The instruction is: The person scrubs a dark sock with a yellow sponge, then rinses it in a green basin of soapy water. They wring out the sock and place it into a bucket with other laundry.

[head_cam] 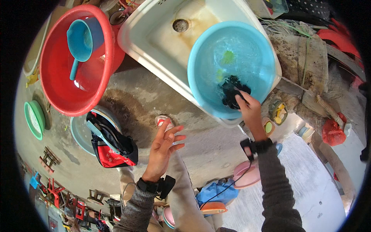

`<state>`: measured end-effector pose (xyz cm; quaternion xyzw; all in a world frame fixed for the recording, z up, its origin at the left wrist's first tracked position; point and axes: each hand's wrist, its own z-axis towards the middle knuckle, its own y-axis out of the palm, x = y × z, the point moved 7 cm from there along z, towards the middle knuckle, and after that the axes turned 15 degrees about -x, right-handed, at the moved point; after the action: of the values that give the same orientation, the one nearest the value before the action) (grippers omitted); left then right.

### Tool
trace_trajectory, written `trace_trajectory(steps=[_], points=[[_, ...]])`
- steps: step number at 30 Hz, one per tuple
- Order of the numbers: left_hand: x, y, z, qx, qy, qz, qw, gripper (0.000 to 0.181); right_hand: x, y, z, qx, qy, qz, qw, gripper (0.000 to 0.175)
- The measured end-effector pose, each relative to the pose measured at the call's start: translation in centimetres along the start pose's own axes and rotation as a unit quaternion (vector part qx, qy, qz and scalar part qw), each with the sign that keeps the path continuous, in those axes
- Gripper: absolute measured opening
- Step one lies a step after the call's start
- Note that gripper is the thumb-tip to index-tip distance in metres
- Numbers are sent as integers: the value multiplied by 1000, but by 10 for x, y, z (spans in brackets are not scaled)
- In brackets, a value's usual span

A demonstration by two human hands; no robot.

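A light-blue plastic basin [200, 52] holding water stands in the white sink [165, 37], over its right side. My right hand [249, 108] reaches over the near rim, its thumb and fingers pinching a black, ragged wet bundle [232, 92]. The bundle looks like cloth, though its exact kind is unclear; part of it lies in the water. Green patches show at the basin's bottom. My left hand [165, 148] hovers above the floor in front of the sink, fingers spread and holding nothing. Straps with small devices circle both wrists.
Left of the sink stands a red basin [55, 84] with a blue dipper [81, 40] in it. Below it, a black-and-red bag [114, 145] and a light-blue brush [101, 136] rest on another basin [82, 134]. A green basin [40, 119] and small stools sit further left.
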<state>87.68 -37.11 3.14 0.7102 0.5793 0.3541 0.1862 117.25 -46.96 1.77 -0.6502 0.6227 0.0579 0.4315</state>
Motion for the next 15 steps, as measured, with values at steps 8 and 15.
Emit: trace_trajectory(steps=[8, 15], points=[[1, 17, 5, 1, -3, 9, 1000, 55, -46, -77, -44, 114, 26, 31, 993, 28], [-21, 15, 9, 4, -4, 4, 1000, 53, 29, 10, 67, 46, -107, -25, 993, 29]])
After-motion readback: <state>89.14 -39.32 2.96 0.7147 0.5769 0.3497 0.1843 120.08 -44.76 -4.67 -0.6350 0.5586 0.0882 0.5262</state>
